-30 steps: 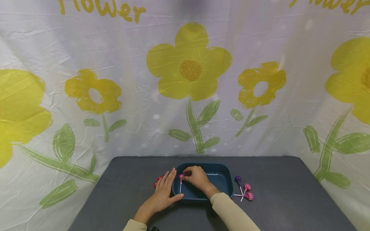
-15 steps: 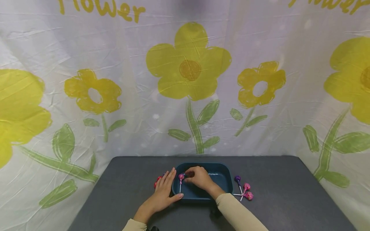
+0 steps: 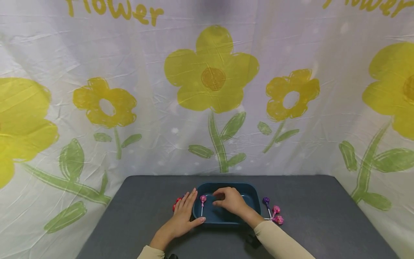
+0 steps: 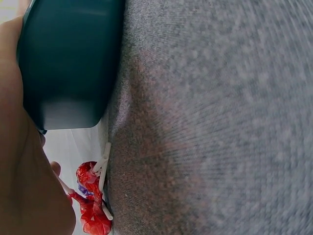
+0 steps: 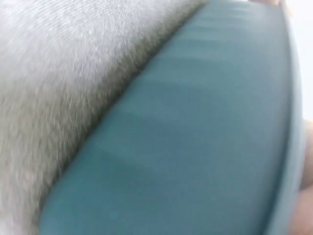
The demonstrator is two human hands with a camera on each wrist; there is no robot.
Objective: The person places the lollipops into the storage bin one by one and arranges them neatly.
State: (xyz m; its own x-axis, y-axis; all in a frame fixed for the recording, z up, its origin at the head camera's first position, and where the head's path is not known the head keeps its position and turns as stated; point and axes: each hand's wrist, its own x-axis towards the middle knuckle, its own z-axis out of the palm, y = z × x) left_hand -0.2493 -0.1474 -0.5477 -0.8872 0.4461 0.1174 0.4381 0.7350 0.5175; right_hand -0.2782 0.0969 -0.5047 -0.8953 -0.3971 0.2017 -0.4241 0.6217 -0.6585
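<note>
A pink lollipop (image 3: 202, 199) lies at the left end of a dark blue tray (image 3: 239, 223), its white stick pointing toward me. My left hand (image 3: 183, 216) rests along the tray's left edge with fingers straight and the thumb at the front left corner. Over the middle of the tray is my right hand (image 3: 231, 201), thumb and bent fingers apart and nothing visible between them. Close by the left hand are red lollipops (image 3: 176, 204), partly hidden by it. The left wrist view shows these red lollipops (image 4: 95, 220) with a purple one beside the tray (image 4: 73, 63).
To the tray's right, a purple lollipop (image 3: 266, 200) and two pink lollipops (image 3: 279, 219) lie on the dark grey table (image 3: 310, 201), some sticks behind my right forearm. A cloth with yellow flowers (image 3: 211, 79) hangs behind. The right wrist view is mostly the tray's outer wall (image 5: 186, 137).
My right hand has let go of the pink lollipop and moved right, away from it. That lollipop stays in the tray. The left hand has not moved.
</note>
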